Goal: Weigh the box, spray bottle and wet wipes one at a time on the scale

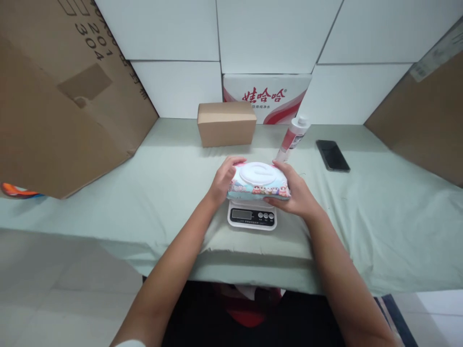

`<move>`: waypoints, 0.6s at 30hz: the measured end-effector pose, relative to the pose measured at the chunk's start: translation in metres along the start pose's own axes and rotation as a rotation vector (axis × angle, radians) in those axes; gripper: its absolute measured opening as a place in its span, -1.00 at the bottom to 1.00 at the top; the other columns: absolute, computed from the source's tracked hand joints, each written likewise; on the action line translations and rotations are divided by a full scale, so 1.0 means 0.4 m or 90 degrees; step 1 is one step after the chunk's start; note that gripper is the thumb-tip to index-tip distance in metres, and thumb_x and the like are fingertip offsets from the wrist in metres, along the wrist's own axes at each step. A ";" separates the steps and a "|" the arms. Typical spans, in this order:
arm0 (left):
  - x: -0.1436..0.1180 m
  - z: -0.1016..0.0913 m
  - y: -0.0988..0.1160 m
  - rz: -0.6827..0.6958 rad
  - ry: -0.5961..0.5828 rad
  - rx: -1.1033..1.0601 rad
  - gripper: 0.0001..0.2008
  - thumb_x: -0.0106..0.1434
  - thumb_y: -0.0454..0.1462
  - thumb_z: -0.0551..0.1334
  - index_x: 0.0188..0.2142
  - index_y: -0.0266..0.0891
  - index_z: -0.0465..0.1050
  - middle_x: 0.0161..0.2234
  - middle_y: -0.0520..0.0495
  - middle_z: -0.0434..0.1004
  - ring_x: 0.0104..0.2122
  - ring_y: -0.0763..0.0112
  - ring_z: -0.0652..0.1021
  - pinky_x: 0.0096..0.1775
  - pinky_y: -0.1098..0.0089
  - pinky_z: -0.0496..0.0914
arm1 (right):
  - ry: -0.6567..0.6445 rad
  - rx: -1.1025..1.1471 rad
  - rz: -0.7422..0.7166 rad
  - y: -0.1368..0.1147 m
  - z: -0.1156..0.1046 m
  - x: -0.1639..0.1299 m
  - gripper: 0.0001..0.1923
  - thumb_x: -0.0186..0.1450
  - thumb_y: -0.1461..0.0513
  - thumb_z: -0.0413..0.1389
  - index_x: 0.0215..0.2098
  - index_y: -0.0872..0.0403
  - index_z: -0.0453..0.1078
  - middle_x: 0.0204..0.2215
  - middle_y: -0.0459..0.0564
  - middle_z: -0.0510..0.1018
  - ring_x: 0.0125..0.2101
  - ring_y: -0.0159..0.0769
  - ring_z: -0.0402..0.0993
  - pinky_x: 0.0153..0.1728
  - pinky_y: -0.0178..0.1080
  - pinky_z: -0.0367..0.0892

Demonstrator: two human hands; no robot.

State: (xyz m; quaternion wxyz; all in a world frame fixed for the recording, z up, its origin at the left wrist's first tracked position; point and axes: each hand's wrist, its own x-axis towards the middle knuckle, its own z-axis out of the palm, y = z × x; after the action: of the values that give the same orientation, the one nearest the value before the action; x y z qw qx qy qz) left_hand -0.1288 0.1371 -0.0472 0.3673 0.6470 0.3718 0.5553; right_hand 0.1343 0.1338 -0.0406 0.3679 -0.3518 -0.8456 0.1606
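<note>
So, both hands are on the same thing: a soft pack of wipes (258, 186) with a white oval lid on top and little cartoon characters along its front. The left grip (221, 180) has hold of one end and the right grip (294, 192) has the other, thumb and fingers wrapped around it. The pack is right over the back part of a white kitchen scale (252, 218), whose display and three round buttons poke out on the near side. Can't honestly tell if it's touching the weighing plate, since the pack hides that bit.

Rest of the tabletop (152, 193), which has a pale green cloth over it: a bottle (293, 137) with a red-and-white label just behind the right grip, a black phone (333, 155) off to the right, and a small brown box (227, 129) at the back, in front of a red-and-white carton (269, 96).
</note>
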 end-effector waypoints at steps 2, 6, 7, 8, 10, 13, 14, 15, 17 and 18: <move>-0.005 0.025 0.013 -0.008 0.010 -0.025 -0.38 0.40 0.23 0.06 0.03 -0.20 0.54 0.05 -0.20 0.51 0.10 0.11 0.53 0.22 0.13 0.37 | 0.028 0.015 -0.021 -0.004 -0.005 0.000 -0.10 0.18 -0.13 0.40 0.36 -0.05 0.24 0.14 0.20 0.50 0.11 0.18 0.52 0.05 0.10 0.48; 0.042 0.104 0.066 0.009 -0.047 -0.022 -0.43 0.40 0.19 0.07 -0.02 -0.21 0.53 0.04 -0.22 0.49 0.11 0.11 0.52 0.25 0.14 0.37 | 0.106 0.001 -0.011 -0.016 -0.073 -0.049 -0.17 0.17 -0.08 0.44 0.30 -0.05 0.32 0.10 0.17 0.52 0.06 0.13 0.54 0.02 0.07 0.49; 0.061 0.133 0.084 0.009 -0.070 -0.012 -0.45 0.41 0.16 0.06 -0.02 -0.21 0.53 0.05 -0.22 0.48 0.13 0.11 0.51 0.27 0.14 0.35 | 0.131 -0.011 0.008 -0.016 -0.098 -0.073 -0.18 0.16 -0.07 0.45 0.30 -0.06 0.33 0.11 0.17 0.52 0.07 0.14 0.54 0.04 0.08 0.49; 0.079 0.166 0.100 0.002 -0.100 0.003 -0.47 0.42 0.13 0.06 0.00 -0.21 0.52 0.06 -0.23 0.48 0.16 0.12 0.49 0.30 0.15 0.33 | 0.153 -0.023 0.032 -0.014 -0.125 -0.099 -0.19 0.17 -0.06 0.45 0.30 -0.06 0.34 0.12 0.17 0.52 0.07 0.16 0.54 0.05 0.10 0.49; 0.115 0.241 0.123 -0.037 -0.172 0.035 -0.51 0.41 0.07 0.08 0.06 -0.21 0.49 0.13 -0.25 0.44 0.22 0.14 0.45 0.36 0.16 0.27 | 0.187 -0.047 0.090 -0.002 -0.176 -0.155 -0.23 0.19 -0.05 0.42 0.29 -0.08 0.36 0.13 0.17 0.53 0.08 0.19 0.54 0.06 0.15 0.48; 0.155 0.354 0.116 -0.121 -0.272 0.065 -0.50 0.40 0.05 0.11 0.17 -0.17 0.42 0.31 -0.25 0.32 0.35 0.18 0.36 0.42 0.19 0.21 | 0.204 -0.073 0.182 0.033 -0.233 -0.228 -0.27 0.20 -0.05 0.39 0.28 -0.09 0.37 0.12 0.17 0.53 0.07 0.23 0.53 0.05 0.20 0.47; 0.163 0.387 0.103 -0.143 -0.295 0.067 -0.48 0.40 0.05 0.11 0.21 -0.15 0.39 0.34 -0.23 0.28 0.37 0.20 0.34 0.42 0.22 0.21 | 0.205 -0.082 0.210 0.047 -0.244 -0.247 -0.27 0.19 -0.06 0.39 0.27 -0.09 0.38 0.12 0.17 0.53 0.07 0.23 0.53 0.04 0.21 0.47; 0.169 0.416 0.085 -0.162 -0.314 0.069 -0.46 0.40 0.06 0.10 0.24 -0.14 0.36 0.37 -0.22 0.25 0.39 0.22 0.33 0.42 0.24 0.22 | 0.204 -0.093 0.236 0.062 -0.252 -0.262 -0.26 0.19 -0.07 0.38 0.26 -0.07 0.38 0.12 0.17 0.53 0.06 0.22 0.53 0.04 0.21 0.48; 0.176 0.460 0.047 -0.192 -0.346 0.083 -0.42 0.41 0.08 0.09 0.30 -0.13 0.31 0.41 -0.19 0.20 0.40 0.26 0.33 0.42 0.28 0.22 | 0.195 -0.117 0.275 0.090 -0.259 -0.284 -0.25 0.17 -0.09 0.37 0.25 -0.04 0.37 0.11 0.17 0.53 0.05 0.20 0.54 0.04 0.19 0.48; 0.177 0.472 0.030 -0.203 -0.362 0.095 -0.39 0.41 0.08 0.09 0.32 -0.14 0.28 0.43 -0.19 0.18 0.41 0.27 0.32 0.43 0.28 0.20 | 0.184 -0.130 0.289 0.102 -0.260 -0.291 -0.24 0.17 -0.09 0.37 0.24 -0.02 0.37 0.11 0.18 0.53 0.05 0.19 0.54 0.05 0.18 0.48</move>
State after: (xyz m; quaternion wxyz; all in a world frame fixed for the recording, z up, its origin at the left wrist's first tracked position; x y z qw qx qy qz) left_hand 0.0670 0.1829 -0.0263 0.4900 0.7349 0.3908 0.2593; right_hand 0.2863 0.0806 -0.0509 0.4022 -0.5865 -0.6957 0.1012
